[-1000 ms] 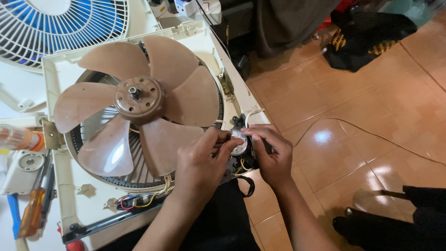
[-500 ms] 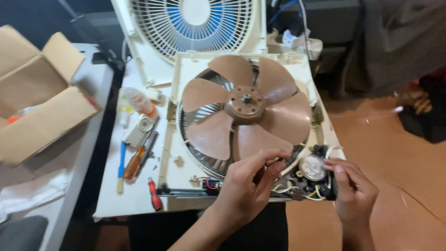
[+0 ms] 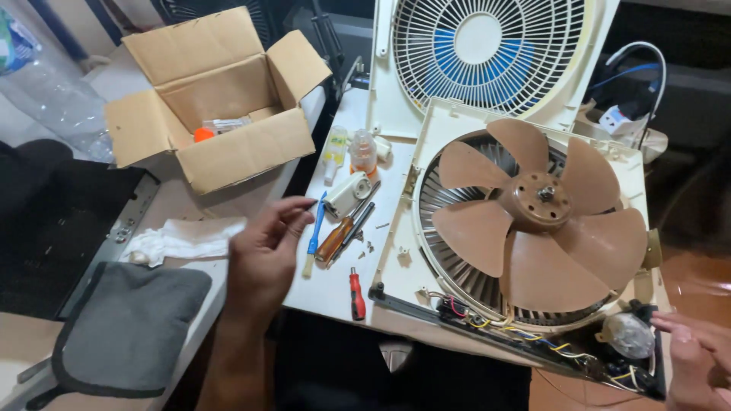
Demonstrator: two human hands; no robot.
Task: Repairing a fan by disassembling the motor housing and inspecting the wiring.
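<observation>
Left hand point(image 3: 263, 255) hovers empty, fingers loosely spread, with the long-handled screwdrivers point(image 3: 343, 232) just right of its fingertips, pointing away. Right hand point(image 3: 697, 361) rests on the small motor point(image 3: 629, 335), grip unclear.

Home repair bench — opened fan point(image 3: 533, 221); screwdrivers point(image 3: 344, 232); cardboard box point(image 3: 213, 99); tiled floor point(image 3: 697, 285).
</observation>
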